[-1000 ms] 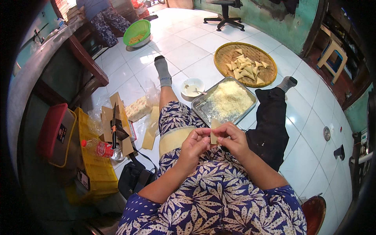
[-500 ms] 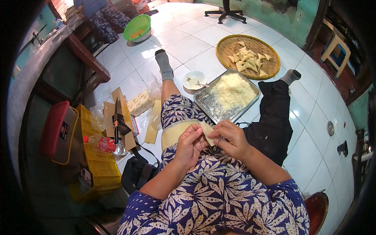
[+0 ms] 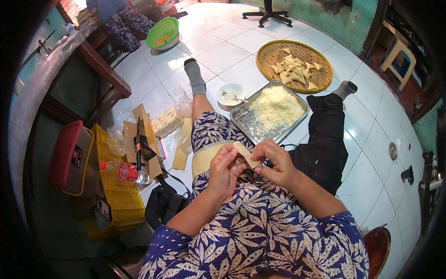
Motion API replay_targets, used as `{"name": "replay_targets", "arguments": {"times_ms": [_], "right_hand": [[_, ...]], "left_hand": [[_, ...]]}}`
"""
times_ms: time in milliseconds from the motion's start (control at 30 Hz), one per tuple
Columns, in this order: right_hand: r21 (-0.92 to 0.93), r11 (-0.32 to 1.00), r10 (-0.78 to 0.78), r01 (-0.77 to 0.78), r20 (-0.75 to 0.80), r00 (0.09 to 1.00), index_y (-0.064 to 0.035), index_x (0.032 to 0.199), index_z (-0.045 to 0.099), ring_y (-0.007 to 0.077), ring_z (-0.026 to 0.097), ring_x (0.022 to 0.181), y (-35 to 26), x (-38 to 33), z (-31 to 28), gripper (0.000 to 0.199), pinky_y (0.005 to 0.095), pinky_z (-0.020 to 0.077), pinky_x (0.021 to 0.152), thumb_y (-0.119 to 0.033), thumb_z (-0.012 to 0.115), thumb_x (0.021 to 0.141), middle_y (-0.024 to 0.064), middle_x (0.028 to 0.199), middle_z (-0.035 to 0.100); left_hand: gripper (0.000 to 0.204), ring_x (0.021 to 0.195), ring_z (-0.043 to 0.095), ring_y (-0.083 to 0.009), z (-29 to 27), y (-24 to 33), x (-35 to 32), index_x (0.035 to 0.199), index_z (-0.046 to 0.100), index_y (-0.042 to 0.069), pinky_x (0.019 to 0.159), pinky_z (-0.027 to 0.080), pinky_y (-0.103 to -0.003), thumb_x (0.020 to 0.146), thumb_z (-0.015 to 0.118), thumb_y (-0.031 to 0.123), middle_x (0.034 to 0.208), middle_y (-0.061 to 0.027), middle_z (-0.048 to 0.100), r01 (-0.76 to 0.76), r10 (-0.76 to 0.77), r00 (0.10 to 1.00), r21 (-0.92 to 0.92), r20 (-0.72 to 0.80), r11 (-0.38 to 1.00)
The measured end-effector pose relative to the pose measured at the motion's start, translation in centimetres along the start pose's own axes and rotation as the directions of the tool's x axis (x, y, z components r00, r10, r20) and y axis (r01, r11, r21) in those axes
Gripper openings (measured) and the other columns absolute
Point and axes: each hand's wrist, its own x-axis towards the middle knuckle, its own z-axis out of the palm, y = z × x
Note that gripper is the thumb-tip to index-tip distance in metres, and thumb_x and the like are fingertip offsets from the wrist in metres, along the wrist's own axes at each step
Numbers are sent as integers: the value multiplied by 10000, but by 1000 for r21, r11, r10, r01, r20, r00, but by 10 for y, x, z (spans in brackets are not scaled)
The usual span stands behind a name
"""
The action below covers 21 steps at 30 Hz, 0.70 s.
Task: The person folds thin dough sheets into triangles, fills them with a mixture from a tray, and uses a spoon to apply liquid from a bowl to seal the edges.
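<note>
In front of my belly, a pale pastry wrapper [image 3: 246,155] is held between both hands, partly folded. My left hand [image 3: 224,171] pinches its left side, and my right hand [image 3: 277,162] grips its right edge with thumb and fingers. A stack of flat pastry wrappers [image 3: 204,160] lies across my left thigh, next to my left hand. Between my legs, a metal tray [image 3: 239,122] holds a heap of pale yellow, crumbly grated filling [image 3: 278,108]. Left of the tray stands a white bowl [image 3: 228,87] with a spoon in it.
A round woven tray [image 3: 265,69] with several folded pastry triangles [image 3: 295,69] lies beyond the metal tray. To my left are a yellow crate [image 3: 118,195], a plastic bottle [image 3: 121,171], opened cardboard and a black bag [image 3: 162,204]. A person stands near a green basket [image 3: 169,28] farther off.
The wrapper in my hands has turned and looks shorter, its upper end now tilted to the left. My right hand has shifted slightly upward.
</note>
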Motion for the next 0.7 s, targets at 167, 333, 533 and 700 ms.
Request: {"name": "replay_targets", "arguments": {"times_ms": [167, 333, 533, 700], "right_hand": [[-102, 986, -136, 132, -37, 990, -4, 811, 536, 186, 526, 744, 0, 4, 2, 141, 271, 428, 659, -8, 605, 688, 92, 833, 519], [295, 941, 213, -165, -137, 967, -4, 777, 536, 153, 516, 748, 10, -4, 3, 68, 268, 420, 681, -12, 584, 729, 67, 831, 528], [451, 871, 265, -194, -101, 959, -14, 737, 535, 131, 497, 788, 11, -2, -3, 33, 243, 393, 729, -18, 565, 723, 51, 831, 511], [503, 846, 282, -178, -139, 949, -22, 725, 526, 135, 483, 789, 15, -4, -2, 39, 244, 373, 742, -16, 563, 716, 43, 817, 488]], "left_hand": [[86, 797, 582, -157, -1, 1, 1, 946, 508, 44, 737, 500, -305, 903, 474, 109, 884, -78, 581, 9, -9, 999, 2, 33, 1000], [165, 962, 567, -173, 7, -4, -5, 1048, 512, -11, 888, 442, -287, 901, 455, 40, 1017, -99, 569, -119, 77, 979, 219, 191, 968], [186, 1024, 549, -202, 9, -8, -5, 1006, 585, -13, 903, 422, -306, 846, 496, -42, 1088, -123, 580, -517, 302, 853, 604, 427, 607], [193, 1013, 568, -256, 17, -4, -7, 979, 613, 6, 885, 434, -334, 802, 545, -32, 1064, -144, 608, -650, 369, 756, 689, 541, 320]]}}
